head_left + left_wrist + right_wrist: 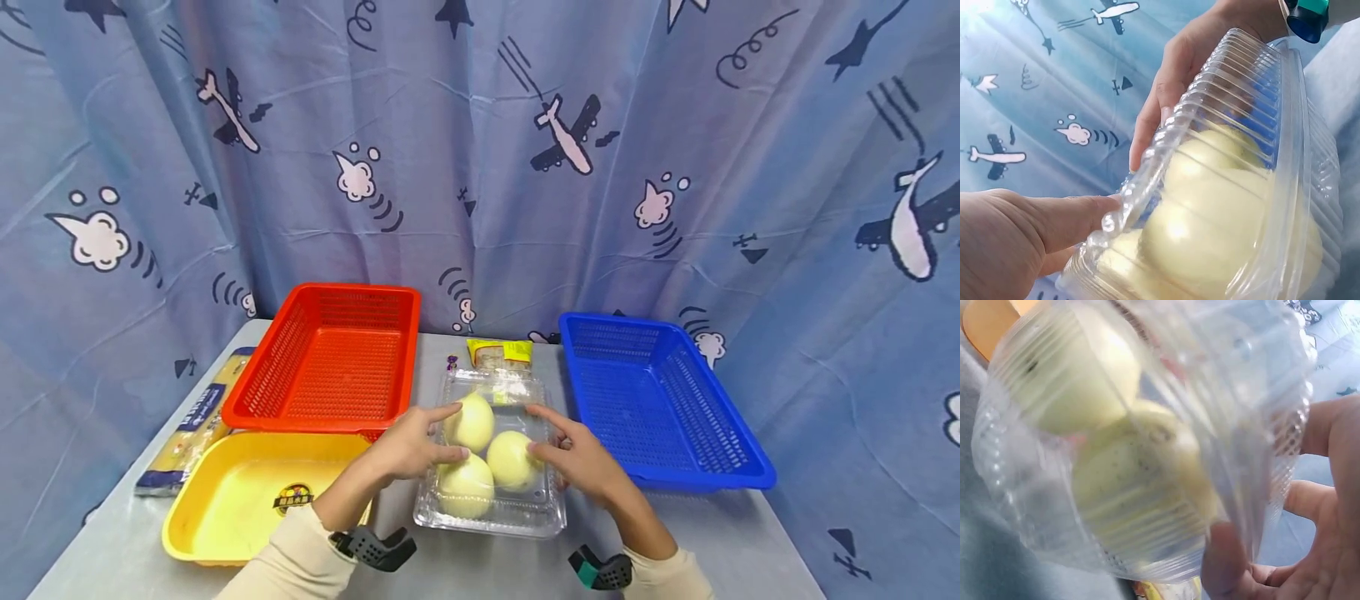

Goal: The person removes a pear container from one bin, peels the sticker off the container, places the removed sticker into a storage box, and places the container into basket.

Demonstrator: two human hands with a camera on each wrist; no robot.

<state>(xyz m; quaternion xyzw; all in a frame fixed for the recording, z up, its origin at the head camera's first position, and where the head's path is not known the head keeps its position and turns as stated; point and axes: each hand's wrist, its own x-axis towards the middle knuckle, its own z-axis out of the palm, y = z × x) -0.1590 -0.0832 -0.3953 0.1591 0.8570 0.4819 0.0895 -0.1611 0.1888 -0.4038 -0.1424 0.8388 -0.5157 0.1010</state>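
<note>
A clear ribbed plastic box stands in the middle of the head view with its lid down. Three pale yellow round fruits, pear-like, lie inside: one fruit at the right, another fruit at the front left, a third fruit behind it. My left hand holds the box's left side, thumb and forefinger over the lid. On the opposite side my right hand grips the edge, its thumb and forefinger reaching onto the lid. Part of each hand's other fingers is hidden by the box or hand.
A red basket stands at the back left, with a yellow tub in front. At the right is a blue basket. Behind the box lies a yellow-topped packet. A long packet lies along the left edge.
</note>
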